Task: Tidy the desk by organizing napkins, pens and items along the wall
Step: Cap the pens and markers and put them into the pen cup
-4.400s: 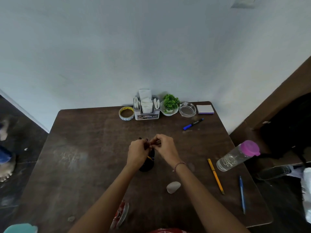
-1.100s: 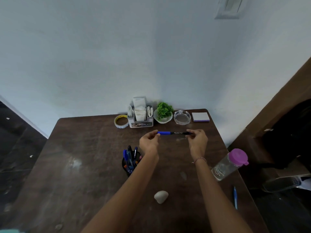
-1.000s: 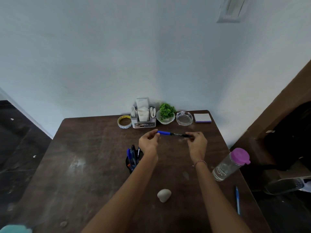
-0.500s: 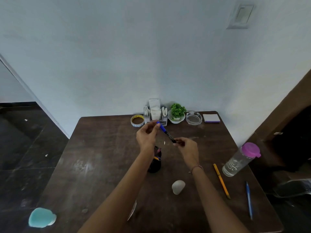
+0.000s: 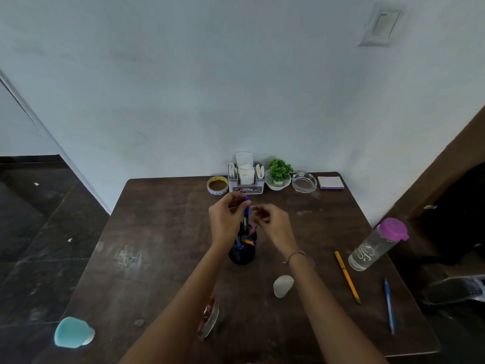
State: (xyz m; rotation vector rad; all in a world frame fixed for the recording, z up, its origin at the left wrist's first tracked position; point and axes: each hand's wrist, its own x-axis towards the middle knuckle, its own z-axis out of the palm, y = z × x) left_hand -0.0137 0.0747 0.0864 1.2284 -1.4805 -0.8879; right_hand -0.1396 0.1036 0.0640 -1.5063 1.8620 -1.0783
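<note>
Left hand [image 5: 227,219] pinches a blue marker [image 5: 246,208] between thumb and fingertips, close to its blue upper end. The marker stands nearly upright, with its lower end down among the pens in the black pen holder [image 5: 242,253]. Gripping it high leaves the barrel free to slide between the pens in the cup. Right hand [image 5: 274,225] hangs just beside the marker, to the right above the holder. Its fingers are loosely curled and nothing shows in them. Motion blur hides whether a fingertip touches the barrel. This position would suit guiding or steadying the marker.

The pen holder stands near the middle of the table [image 5: 157,232], well apart from the wall. It probably serves as a collection point first.

Two writing items lie loose to the right: a yellow pencil [image 5: 347,275] and a blue pen [image 5: 389,306]. Both are near a clear water bottle [image 5: 375,245] with a pink lid.

Items set side by side along the wall:
- tape roll [image 5: 217,185]
- napkin holder [image 5: 245,181], filled with white napkins
- potted plant [image 5: 279,172]
- glass ashtray [image 5: 304,182]
- sticky-note pad [image 5: 330,183]

A pale stone-like object [image 5: 283,285] and a turquoise object [image 5: 72,332] lie on the near side of the table.
</note>
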